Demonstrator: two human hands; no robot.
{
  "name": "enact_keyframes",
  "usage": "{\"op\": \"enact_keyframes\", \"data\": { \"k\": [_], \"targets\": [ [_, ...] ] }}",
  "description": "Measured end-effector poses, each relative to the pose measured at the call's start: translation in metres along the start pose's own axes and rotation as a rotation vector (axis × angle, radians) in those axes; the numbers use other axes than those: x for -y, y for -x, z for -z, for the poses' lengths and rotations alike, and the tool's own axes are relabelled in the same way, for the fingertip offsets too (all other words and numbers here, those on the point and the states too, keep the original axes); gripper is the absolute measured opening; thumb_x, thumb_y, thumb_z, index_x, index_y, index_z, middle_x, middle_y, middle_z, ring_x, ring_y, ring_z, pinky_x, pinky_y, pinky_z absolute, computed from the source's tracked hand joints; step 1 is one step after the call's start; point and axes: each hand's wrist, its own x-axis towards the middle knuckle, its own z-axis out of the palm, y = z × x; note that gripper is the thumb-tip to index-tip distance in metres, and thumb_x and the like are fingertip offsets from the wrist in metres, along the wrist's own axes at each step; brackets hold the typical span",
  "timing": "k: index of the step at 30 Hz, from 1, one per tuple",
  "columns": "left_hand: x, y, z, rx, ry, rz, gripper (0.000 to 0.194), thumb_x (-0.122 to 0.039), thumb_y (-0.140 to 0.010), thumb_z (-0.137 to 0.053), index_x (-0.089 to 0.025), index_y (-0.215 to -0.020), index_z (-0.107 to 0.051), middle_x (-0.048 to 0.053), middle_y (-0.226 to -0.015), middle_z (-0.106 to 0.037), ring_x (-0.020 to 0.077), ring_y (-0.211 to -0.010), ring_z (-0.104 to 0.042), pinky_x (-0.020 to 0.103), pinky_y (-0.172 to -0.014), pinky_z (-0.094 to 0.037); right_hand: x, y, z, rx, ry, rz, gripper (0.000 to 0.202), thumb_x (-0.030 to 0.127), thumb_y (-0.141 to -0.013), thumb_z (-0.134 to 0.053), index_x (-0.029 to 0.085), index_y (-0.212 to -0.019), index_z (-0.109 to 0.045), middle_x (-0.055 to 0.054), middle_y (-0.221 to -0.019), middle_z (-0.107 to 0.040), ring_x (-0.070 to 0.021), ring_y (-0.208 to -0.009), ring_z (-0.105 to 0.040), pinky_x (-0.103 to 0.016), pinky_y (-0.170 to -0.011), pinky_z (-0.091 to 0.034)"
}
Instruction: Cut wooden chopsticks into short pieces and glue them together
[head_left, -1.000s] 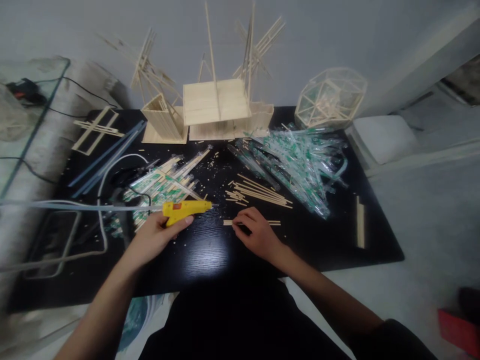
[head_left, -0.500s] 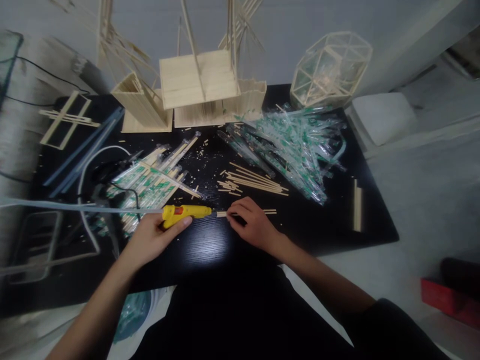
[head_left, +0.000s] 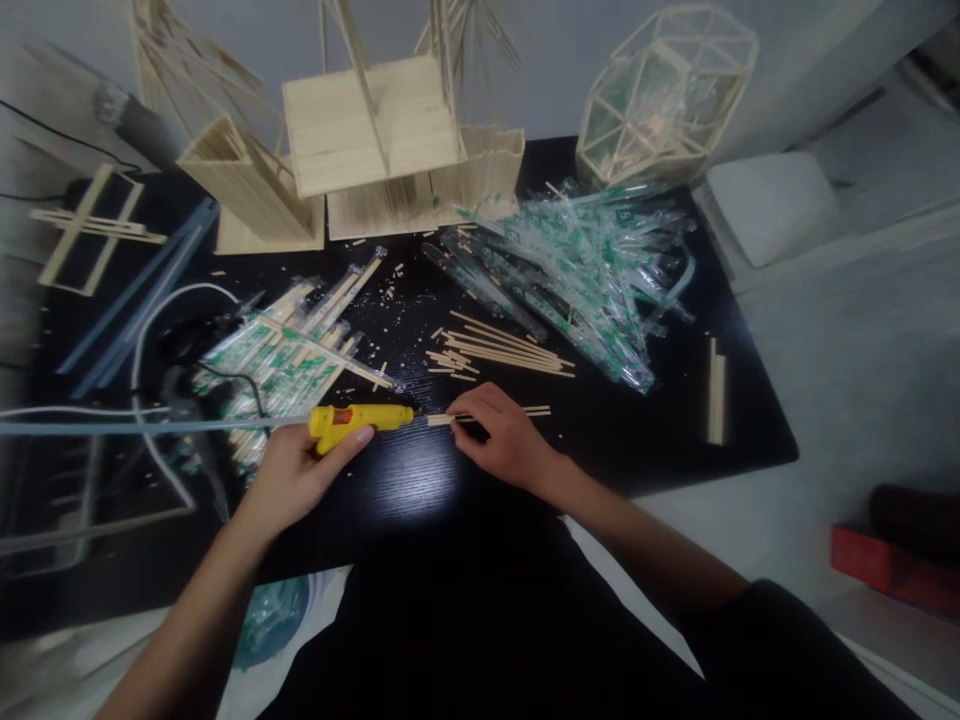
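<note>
My left hand [head_left: 291, 478] is wrapped round the handle of a yellow glue gun [head_left: 367, 418], whose nozzle points right. A long translucent glue stick [head_left: 187, 427] runs out of its back to the left. My right hand [head_left: 499, 435] pinches thin wooden sticks [head_left: 537, 411] lying sideways on the black table [head_left: 412, 475]. Their left ends sit just beyond the nozzle, with a small gap between. Loose wooden sticks [head_left: 510, 350] are spread behind my right hand.
Wrapped sticks [head_left: 289, 350] lie at left, near a white cable [head_left: 139, 340]. Clear and green wrappers [head_left: 592, 265] are heaped at right. Wooden structures [head_left: 375, 125] stand at the back. Two sticks [head_left: 716, 395] lie near the right edge, a wooden frame [head_left: 97, 230] at far left.
The view has shifted a little, so most table items appear higher and further left. The glue gun's nozzle has drawn slightly away from the sticks. Both hands keep their holds.
</note>
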Motion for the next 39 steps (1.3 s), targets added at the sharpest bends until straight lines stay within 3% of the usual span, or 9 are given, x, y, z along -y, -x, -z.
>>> {"op": "enact_keyframes", "data": {
  "k": [4, 8, 12, 16, 23, 39],
  "targets": [
    [-0.011, -0.002, -0.008, -0.031, 0.235, 0.083, 0.043, -0.06, -0.084, -0.067, -0.018, -0.078, -0.074, 0.0, -0.055, -0.062, 0.0142, -0.048, -0.055, 0.025, -0.048, -0.044, 0.0, 0.0, 0.001, 0.01, 0.006, 0.0, 0.013, 0.011, -0.094, -0.055, 0.019, -0.099, -0.064, -0.007, -0.096, -0.072, -0.0208, -0.094, -0.063, -0.038, -0.089, -0.054],
    [-0.026, -0.007, -0.027, -0.018, 0.547, 0.15, 0.041, -0.056, -0.085, -0.07, -0.015, -0.086, -0.075, 0.009, -0.084, -0.078, 0.0172, -0.065, -0.07, 0.028, -0.064, -0.058, -0.001, 0.001, 0.001, 0.013, 0.022, -0.015, 0.012, 0.011, -0.095, -0.055, 0.019, -0.1, -0.063, -0.007, -0.097, -0.071, -0.0202, -0.093, -0.063, -0.037, -0.087, -0.054],
    [-0.039, -0.012, -0.045, -0.065, 0.654, 0.149, 0.043, -0.055, -0.085, -0.072, -0.013, -0.093, -0.074, 0.012, -0.093, -0.08, 0.0216, -0.076, -0.075, 0.035, -0.079, -0.064, -0.002, 0.001, 0.001, 0.019, 0.048, 0.03, 0.012, 0.009, -0.093, -0.056, 0.018, -0.093, -0.062, -0.007, -0.093, -0.07, -0.0203, -0.091, -0.062, -0.038, -0.086, -0.054],
    [-0.044, -0.011, -0.056, -0.067, 0.658, 0.1, 0.042, -0.052, -0.087, -0.071, -0.012, -0.098, -0.072, 0.012, -0.097, -0.079, 0.0227, -0.08, -0.076, 0.038, -0.081, -0.065, -0.002, 0.0, 0.001, 0.001, 0.072, 0.074, 0.012, 0.006, -0.092, -0.058, 0.017, -0.089, -0.062, -0.008, -0.091, -0.069, -0.0201, -0.089, -0.061, -0.036, -0.084, -0.055],
    [-0.043, -0.005, -0.066, -0.13, 0.588, 0.066, 0.037, -0.048, -0.089, -0.071, -0.013, -0.102, -0.069, 0.008, -0.097, -0.078, 0.0178, -0.079, -0.076, 0.029, -0.076, -0.064, -0.001, 0.001, 0.003, -0.005, 0.1, 0.06, 0.013, 0.008, -0.092, -0.059, 0.019, -0.09, -0.064, -0.007, -0.094, -0.069, -0.0196, -0.089, -0.064, -0.035, -0.081, -0.057],
    [-0.043, 0.0, -0.066, -0.164, 0.5, 0.13, 0.038, -0.053, -0.086, -0.071, -0.017, -0.097, -0.074, 0.006, -0.095, -0.08, 0.0214, -0.082, -0.078, 0.031, -0.079, -0.065, 0.001, 0.001, 0.003, -0.027, 0.114, 0.061, 0.012, 0.006, -0.09, -0.063, 0.018, -0.09, -0.066, -0.006, -0.094, -0.071, -0.0181, -0.087, -0.066, -0.032, -0.078, -0.058]
  ]
}}
